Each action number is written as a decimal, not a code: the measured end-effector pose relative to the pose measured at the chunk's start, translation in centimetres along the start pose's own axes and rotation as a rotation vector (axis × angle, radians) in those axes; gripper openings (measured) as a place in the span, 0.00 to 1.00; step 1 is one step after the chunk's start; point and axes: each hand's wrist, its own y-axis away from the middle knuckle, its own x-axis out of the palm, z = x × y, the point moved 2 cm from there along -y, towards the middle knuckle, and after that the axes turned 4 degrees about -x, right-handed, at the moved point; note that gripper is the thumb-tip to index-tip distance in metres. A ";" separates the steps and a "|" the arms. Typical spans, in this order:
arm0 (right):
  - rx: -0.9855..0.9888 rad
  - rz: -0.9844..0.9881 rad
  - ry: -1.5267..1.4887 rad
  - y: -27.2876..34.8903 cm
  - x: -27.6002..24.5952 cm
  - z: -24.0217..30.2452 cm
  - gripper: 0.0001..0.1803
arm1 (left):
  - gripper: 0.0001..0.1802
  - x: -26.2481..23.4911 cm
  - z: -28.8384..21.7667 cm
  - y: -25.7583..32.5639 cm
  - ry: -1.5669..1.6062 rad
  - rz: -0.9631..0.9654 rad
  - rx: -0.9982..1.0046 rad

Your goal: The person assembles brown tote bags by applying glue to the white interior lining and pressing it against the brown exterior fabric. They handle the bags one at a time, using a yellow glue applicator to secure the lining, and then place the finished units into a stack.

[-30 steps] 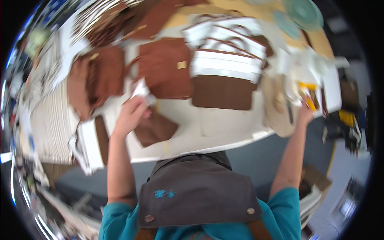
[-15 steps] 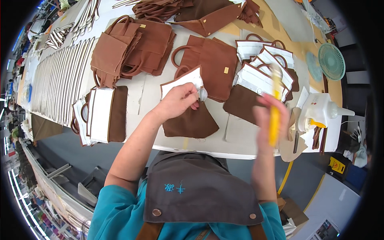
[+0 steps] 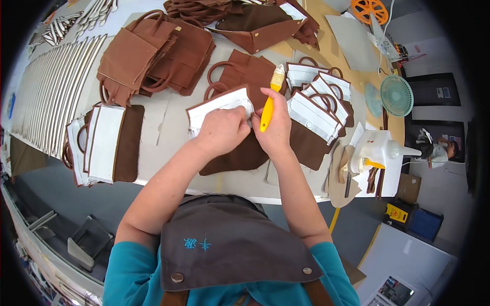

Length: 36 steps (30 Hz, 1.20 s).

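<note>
A brown bag panel (image 3: 235, 158) with a white upper band and a handle lies in front of me on the table. My left hand (image 3: 223, 131) is closed on the right part of its white band, fingers curled under and partly hidden. My right hand (image 3: 277, 127) holds a yellow-handled brush (image 3: 267, 113) upright, its pale, coated bristles pointing away from me. The right fingertips meet the panel's edge beside my left hand; whether they also pinch it is hard to see. Behind the panel lies a stack of brown bag pieces (image 3: 237, 71).
White-banded panels (image 3: 314, 115) overlap at the right, with more panels (image 3: 104, 143) at the left. Brown handled pieces (image 3: 135, 64) are piled far left, near a row of thin strips (image 3: 53, 102). A white bottle (image 3: 370, 145) and a green fan (image 3: 396, 97) stand at the right.
My right hand has come left with the brush, from over the right-hand panels to the panel's edge beside my left hand. The left hand keeps its hold. The whole view has shifted slightly.
</note>
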 end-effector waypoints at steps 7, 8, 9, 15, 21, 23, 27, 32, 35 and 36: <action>0.069 -0.193 -0.358 -0.4 -2.1 -1.7 0.17 | 0.09 0.9 2.2 -2.4 0.185 0.113 -0.040; 0.179 -0.227 -0.571 -0.3 -3.6 -1.7 0.11 | 0.10 1.0 2.1 -2.5 0.189 0.133 -0.047; 0.187 -0.246 -0.633 -0.5 -5.1 -0.3 0.06 | 0.10 1.0 2.3 -2.4 0.212 0.131 -0.055; 0.289 -0.030 -0.680 0.2 -6.6 1.6 0.14 | 0.10 1.5 2.8 -2.9 0.286 0.157 -0.055; 0.234 -0.031 -0.550 -0.4 -5.8 1.7 0.17 | 0.11 1.1 2.7 -3.1 0.250 0.209 -0.060; 0.204 -0.038 -0.579 -0.8 -6.5 1.3 0.19 | 0.11 1.1 3.0 -3.2 0.290 0.212 -0.061; 0.277 0.059 -0.521 -1.6 -6.9 1.5 0.24 | 0.12 1.2 3.3 -3.6 0.357 0.243 -0.076; 0.315 0.168 -0.431 -2.9 -6.2 0.7 0.25 | 0.12 1.3 2.7 -3.5 0.371 0.259 -0.064; 0.277 0.222 -0.396 -3.3 -5.3 0.3 0.25 | 0.12 1.3 2.8 -3.5 0.358 0.269 -0.074; 0.258 0.268 -0.340 -3.5 -5.4 0.2 0.25 | 0.12 1.3 2.9 -3.4 0.365 0.270 -0.072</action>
